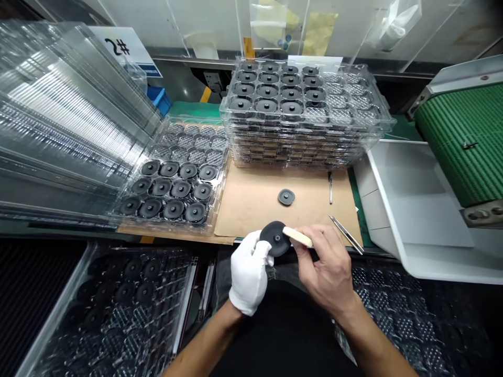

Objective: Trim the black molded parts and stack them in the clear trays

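Note:
My left hand (249, 272), in a white glove, is closed around the edge of a black round disc part (275, 238) held just above the table's near edge. My bare right hand (328, 267) pinches a small cream-coloured stick tool (297, 236) whose tip rests on the disc's face. A second black disc (286, 197) lies loose on the brown cardboard sheet (255, 201) a little beyond my hands.
A clear tray (218, 180) partly filled with black discs sits left of the cardboard. A stack of clear trays (306, 141) with discs stands behind. Tweezers (346, 234) and a thin tool (330, 187) lie at right. A white bin (416, 209), green conveyor (463, 136) and empty tray stacks (66, 120) surround.

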A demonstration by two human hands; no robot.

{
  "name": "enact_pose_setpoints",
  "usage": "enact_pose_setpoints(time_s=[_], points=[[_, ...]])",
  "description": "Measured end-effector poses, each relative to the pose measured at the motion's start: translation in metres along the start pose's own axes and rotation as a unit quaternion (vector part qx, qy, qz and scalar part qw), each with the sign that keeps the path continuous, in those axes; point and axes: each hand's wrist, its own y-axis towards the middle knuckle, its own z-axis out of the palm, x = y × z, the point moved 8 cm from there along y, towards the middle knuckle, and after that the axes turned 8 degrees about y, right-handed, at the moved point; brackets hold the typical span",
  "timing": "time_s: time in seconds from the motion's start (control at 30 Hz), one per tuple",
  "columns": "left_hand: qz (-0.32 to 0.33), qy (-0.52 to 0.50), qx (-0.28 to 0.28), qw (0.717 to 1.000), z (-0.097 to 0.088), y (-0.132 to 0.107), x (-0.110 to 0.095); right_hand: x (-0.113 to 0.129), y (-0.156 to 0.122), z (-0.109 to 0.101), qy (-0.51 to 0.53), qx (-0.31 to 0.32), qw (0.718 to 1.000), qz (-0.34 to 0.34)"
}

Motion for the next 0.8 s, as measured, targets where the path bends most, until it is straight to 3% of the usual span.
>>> enact_pose_setpoints(time_s=[0.27, 0.6, 0.8], points=[[0.156, 0.072, 0.065, 0.983, 0.006, -0.001, -0.006, 0.006, 0.013, 0.019, 0.07, 0.115, 0.991, 0.007], [0.142, 0.087, 0.08, 0.983, 0.004, 0.009, -0.008, -0.003, 0.005, 0.004, 0.03, 0.157, 0.987, -0.004], [0.203, 0.168, 0.193, 0.945, 0.019, 0.006, -0.008, 0.003, 0.01, 0.021, 0.063, 0.262, 0.963, -0.022]])
